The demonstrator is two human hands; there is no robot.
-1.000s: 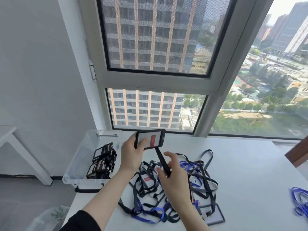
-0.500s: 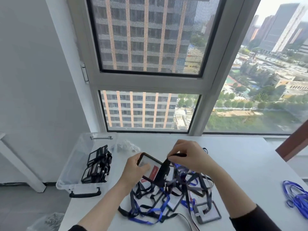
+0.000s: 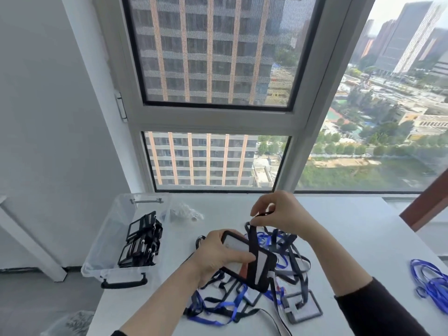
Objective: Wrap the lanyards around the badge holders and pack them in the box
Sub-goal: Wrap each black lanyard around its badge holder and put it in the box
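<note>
So my left hand (image 3: 218,253) has its fingers (image 3: 242,257) clamped round a black badge holder (image 3: 263,264), thumb across the front, holding it tilted just above the bench (image 3: 351,238); my right hand (image 3: 283,214) is up above it, fingertips (image 3: 264,220) pinching the black lanyard (image 3: 253,241), which runs taut from the pinch down across the holder's face; underneath is the tangled pile (image 3: 242,306) of black and blue lanyards plus more holders, lying on the bench; the clear box (image 3: 104,251) sits off to my left at the bench edge, with a bunch of wrapped holders (image 3: 143,241) already inside; some loose blue lanyards (image 3: 429,280) lie well apart on the far right.
</note>
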